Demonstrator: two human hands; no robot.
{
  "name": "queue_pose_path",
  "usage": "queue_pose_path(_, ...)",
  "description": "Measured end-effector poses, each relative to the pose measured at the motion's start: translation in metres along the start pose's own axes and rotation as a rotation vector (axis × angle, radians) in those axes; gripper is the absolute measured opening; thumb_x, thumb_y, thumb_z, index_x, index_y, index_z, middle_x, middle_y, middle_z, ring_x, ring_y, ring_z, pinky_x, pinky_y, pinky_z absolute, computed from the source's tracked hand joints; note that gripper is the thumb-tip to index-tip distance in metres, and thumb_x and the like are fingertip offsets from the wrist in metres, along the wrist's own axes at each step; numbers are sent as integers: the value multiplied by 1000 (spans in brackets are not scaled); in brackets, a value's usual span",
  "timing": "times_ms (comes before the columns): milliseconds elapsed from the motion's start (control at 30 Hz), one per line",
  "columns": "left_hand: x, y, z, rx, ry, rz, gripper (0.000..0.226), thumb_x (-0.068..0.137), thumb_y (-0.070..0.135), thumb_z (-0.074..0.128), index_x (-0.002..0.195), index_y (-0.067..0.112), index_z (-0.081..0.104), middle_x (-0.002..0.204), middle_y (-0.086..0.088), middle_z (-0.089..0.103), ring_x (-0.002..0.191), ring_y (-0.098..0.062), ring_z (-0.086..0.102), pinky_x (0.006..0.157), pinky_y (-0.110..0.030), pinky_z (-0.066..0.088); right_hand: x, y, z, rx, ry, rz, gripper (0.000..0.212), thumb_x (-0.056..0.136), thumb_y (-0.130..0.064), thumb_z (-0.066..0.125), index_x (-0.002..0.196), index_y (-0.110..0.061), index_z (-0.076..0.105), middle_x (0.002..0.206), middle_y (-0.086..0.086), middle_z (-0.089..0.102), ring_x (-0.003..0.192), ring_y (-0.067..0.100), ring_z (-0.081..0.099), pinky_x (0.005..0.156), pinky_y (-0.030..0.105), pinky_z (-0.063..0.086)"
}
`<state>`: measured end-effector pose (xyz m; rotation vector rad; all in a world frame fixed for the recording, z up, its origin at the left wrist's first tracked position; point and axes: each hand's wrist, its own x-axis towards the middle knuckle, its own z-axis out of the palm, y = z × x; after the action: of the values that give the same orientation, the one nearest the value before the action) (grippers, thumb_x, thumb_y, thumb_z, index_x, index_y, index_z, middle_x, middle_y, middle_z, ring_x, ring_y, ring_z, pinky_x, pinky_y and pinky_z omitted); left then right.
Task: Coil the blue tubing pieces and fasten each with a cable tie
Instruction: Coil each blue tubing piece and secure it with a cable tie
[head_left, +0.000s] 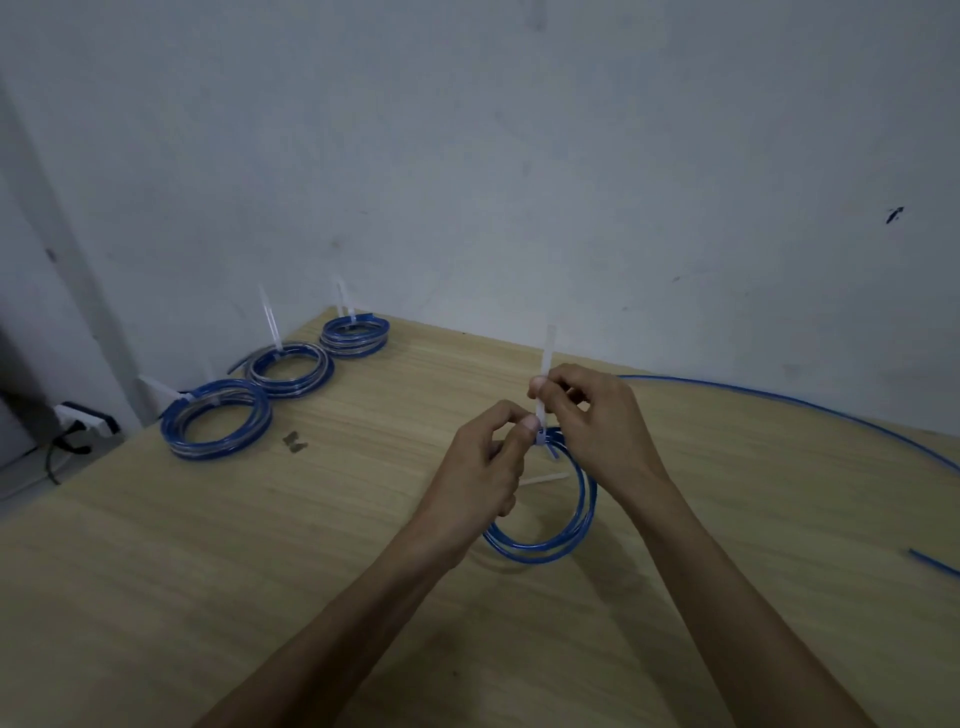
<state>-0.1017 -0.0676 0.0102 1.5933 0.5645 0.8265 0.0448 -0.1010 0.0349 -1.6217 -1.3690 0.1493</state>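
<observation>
Item: table (156, 597), wood-grain, bearing three finished coils with ties upright, far left of the grips — nearest (215, 418), middle (289, 370), farthest (355, 338) — and a loose blue tubing run (779, 401) off to the right. Current coil (550, 530), blue, hangs directly below both grips; its cable tie (545, 374) stands above. Left hand (488, 467) pinches the tie head at the coil; right hand (597, 421) pinches the tail: step judged as cinching, next a steady pull until snug.
</observation>
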Motion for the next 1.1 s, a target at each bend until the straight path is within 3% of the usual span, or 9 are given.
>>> queue_pose_path(133,5,2,-16,53,38,-11,28,105,35,48,98,10,61,55,8,28,49,-10,23,45,-25,25,7,-6,9,46,-37,48,24,100,-31,59,84,-21,72,74,-9,67,67,3,57,64,19,46)
queue_pose_path(233,7,6,-28,-27,110,-34,25,106,30,48,93,14,62,55,9,28,46,-7,22,44,-22,24,14,-19,17,88,-60,45,21,100,-37,59,91,-23,70,81,-7,69,78,8,64,73,31,54)
queue_pose_path(367,-1,9,-62,-170,274,-86,25,107,26,45,91,15,62,58,7,26,45,-6,21,42,-19,21,16,-41,40,95,-150,28,17,98,-33,62,107,-21,69,98,-8,71,91,5,67,83,29,56)
queue_pose_path(500,-23,8,-120,-225,430,-123,23,107,26,45,100,10,60,56,8,26,44,-5,21,40,-18,22,9,-68,88,57,-261,-6,27,95,-26,67,120,-15,69,108,-3,73,92,6,68,85,27,56)
queue_pose_path(567,-38,7,-147,-217,484,-105,26,106,29,46,88,12,54,57,7,24,44,-5,21,40,-19,22,7,-85,115,2,-288,-72,26,95,-26,68,116,-12,73,106,0,75,88,6,66,83,21,53)
queue_pose_path(667,-65,6,-187,-170,597,-87,35,106,31,48,73,18,46,56,7,25,45,-6,21,42,-20,22,2,-114,159,-52,-346,-158,20,97,-27,66,106,-12,76,98,2,76,85,13,68,82,32,55)
queue_pose_path(867,-100,-10,-252,163,825,-137,26,105,22,48,86,11,61,65,-2,48,57,-14,41,56,-29,35,-10,-150,241,-99,-412,-206,23,100,-26,59,96,-9,75,88,5,74,81,19,67,77,37,54)
queue_pose_path(1000,-120,-31,-280,564,794,-156,21,105,18,46,108,14,66,91,-2,67,77,-9,57,65,-22,41,-14,-156,282,-109,-456,-157,24,98,-22,60,87,-7,76,78,7,71,71,18,65,71,39,56)
queue_pose_path(1100,-125,-48,-295,731,835,-168,23,101,16,53,112,11,73,101,-5,72,87,-12,61,76,-26,44,-16,-156,301,-123,-464,-142,23,96,-20,63,86,-6,78,74,7,70,68,16,65,69,38,57)
